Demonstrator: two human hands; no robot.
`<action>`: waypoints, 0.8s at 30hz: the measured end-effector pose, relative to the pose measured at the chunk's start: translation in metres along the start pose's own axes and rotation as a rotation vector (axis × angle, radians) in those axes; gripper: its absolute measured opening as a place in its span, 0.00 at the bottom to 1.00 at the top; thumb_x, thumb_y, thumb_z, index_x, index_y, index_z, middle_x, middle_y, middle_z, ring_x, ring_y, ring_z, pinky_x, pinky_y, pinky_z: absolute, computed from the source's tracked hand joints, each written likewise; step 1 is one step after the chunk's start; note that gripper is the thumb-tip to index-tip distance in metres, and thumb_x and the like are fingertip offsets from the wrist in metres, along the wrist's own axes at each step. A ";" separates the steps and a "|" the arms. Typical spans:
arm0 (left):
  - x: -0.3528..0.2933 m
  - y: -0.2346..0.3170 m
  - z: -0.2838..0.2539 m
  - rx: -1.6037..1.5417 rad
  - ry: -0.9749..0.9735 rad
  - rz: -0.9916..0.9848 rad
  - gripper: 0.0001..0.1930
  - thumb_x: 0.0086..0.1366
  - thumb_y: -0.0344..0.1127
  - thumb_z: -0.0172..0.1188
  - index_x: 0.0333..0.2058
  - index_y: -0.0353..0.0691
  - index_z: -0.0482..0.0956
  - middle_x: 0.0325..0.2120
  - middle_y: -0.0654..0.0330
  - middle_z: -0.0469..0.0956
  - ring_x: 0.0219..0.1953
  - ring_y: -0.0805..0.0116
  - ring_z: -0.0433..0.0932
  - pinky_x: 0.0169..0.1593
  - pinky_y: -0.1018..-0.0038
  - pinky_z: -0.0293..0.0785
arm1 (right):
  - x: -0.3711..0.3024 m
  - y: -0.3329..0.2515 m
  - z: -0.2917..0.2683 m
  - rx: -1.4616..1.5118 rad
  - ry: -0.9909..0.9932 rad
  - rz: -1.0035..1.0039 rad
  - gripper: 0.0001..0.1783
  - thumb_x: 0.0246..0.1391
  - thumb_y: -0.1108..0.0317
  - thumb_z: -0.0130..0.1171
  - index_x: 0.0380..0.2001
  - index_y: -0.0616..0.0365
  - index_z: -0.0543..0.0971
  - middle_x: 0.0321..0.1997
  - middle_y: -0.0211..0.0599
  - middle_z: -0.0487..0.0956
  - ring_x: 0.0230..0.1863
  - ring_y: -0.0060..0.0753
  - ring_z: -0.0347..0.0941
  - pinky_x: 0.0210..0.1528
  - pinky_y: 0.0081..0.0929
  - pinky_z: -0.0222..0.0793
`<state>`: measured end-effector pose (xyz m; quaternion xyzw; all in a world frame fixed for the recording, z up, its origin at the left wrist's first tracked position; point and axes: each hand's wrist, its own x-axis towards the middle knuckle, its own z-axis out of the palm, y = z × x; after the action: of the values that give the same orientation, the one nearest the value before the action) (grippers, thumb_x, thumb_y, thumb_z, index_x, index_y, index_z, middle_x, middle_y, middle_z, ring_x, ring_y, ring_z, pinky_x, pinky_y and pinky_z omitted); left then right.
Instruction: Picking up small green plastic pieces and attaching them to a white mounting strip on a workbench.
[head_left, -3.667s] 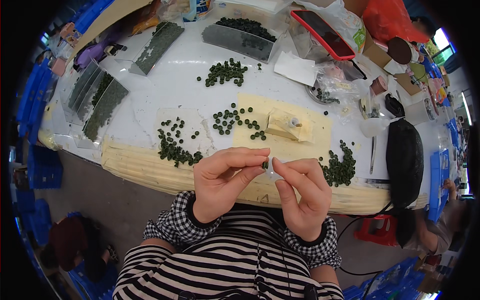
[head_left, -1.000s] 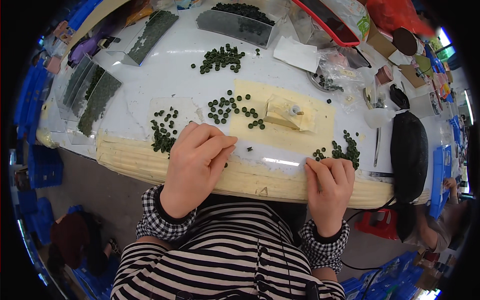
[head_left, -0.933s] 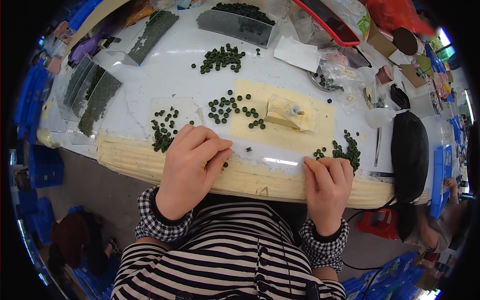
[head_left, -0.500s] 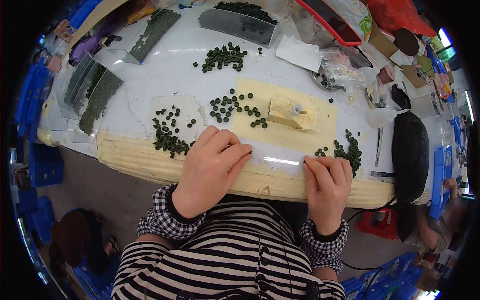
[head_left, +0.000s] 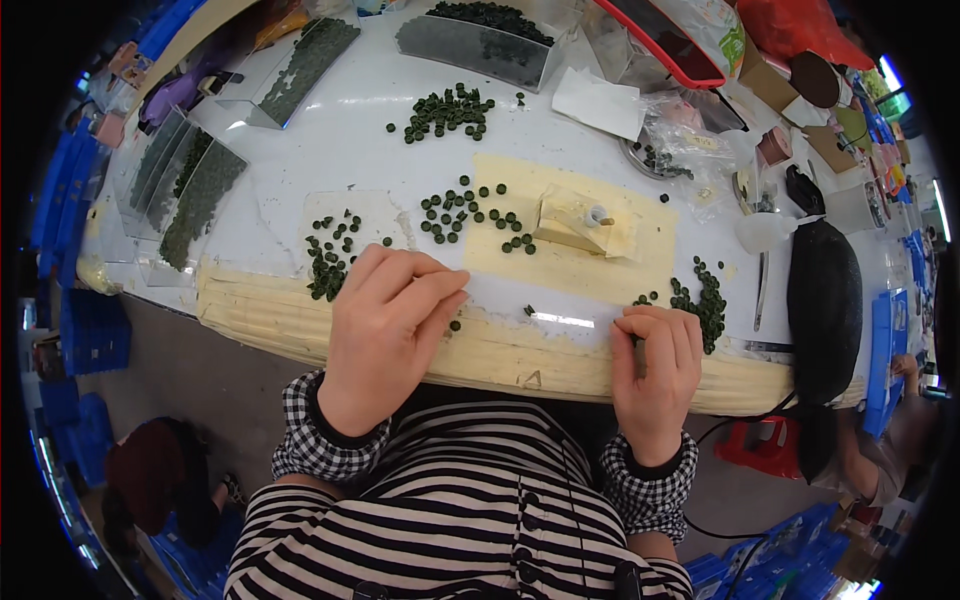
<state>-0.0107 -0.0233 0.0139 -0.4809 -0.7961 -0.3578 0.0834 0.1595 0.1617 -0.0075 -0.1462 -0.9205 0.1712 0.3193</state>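
Observation:
My left hand (head_left: 385, 315) is closed in a pinch over the front of the white table, beside a pile of small dark green pointed pieces (head_left: 327, 272). Whatever lies between its fingertips is hidden. One loose dark green piece (head_left: 529, 310) rests on the table between my hands, and another small dark one (head_left: 455, 326) sits just below my left fingertips. My right hand (head_left: 657, 365) rests at the table edge with curled fingers, thumb near forefinger; I cannot make out anything held. Beside it lies a heap of small round dark green pieces (head_left: 708, 312).
Past my hands stands a tape-covered block (head_left: 575, 222) with a small peg, on yellow tape (head_left: 640, 270). Round green pieces (head_left: 447, 217) lie scattered left of it. Clear trays of green pieces (head_left: 475, 55) stand at the back. A black pouch (head_left: 822, 310) and tweezers (head_left: 761, 290) lie right.
My left hand has moved left, away from the middle, leaving a small green piece on the table there. My right hand has barely shifted.

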 end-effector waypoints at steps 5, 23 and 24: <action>-0.004 0.000 -0.006 0.023 -0.073 0.009 0.09 0.51 0.26 0.68 0.33 0.36 0.81 0.28 0.60 0.75 0.33 0.61 0.71 0.36 0.69 0.70 | 0.000 -0.004 0.004 0.089 0.084 -0.044 0.12 0.40 0.84 0.64 0.31 0.60 0.78 0.31 0.36 0.78 0.32 0.41 0.72 0.36 0.33 0.68; -0.008 0.004 0.004 0.047 -0.105 -0.020 0.07 0.51 0.23 0.66 0.31 0.37 0.80 0.28 0.60 0.74 0.32 0.61 0.70 0.35 0.69 0.69 | 0.023 -0.030 0.033 0.084 -0.074 -0.117 0.11 0.44 0.77 0.64 0.35 0.62 0.80 0.28 0.34 0.72 0.30 0.35 0.69 0.32 0.30 0.66; -0.007 0.004 0.003 0.049 -0.111 -0.019 0.07 0.51 0.23 0.66 0.31 0.37 0.80 0.28 0.60 0.74 0.32 0.61 0.70 0.35 0.69 0.69 | 0.024 -0.028 0.032 0.086 -0.077 -0.098 0.11 0.45 0.76 0.65 0.35 0.62 0.81 0.28 0.34 0.72 0.30 0.35 0.69 0.32 0.30 0.66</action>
<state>-0.0030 -0.0251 0.0102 -0.4902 -0.8126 -0.3116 0.0474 0.1165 0.1382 -0.0064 -0.0805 -0.9299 0.2004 0.2977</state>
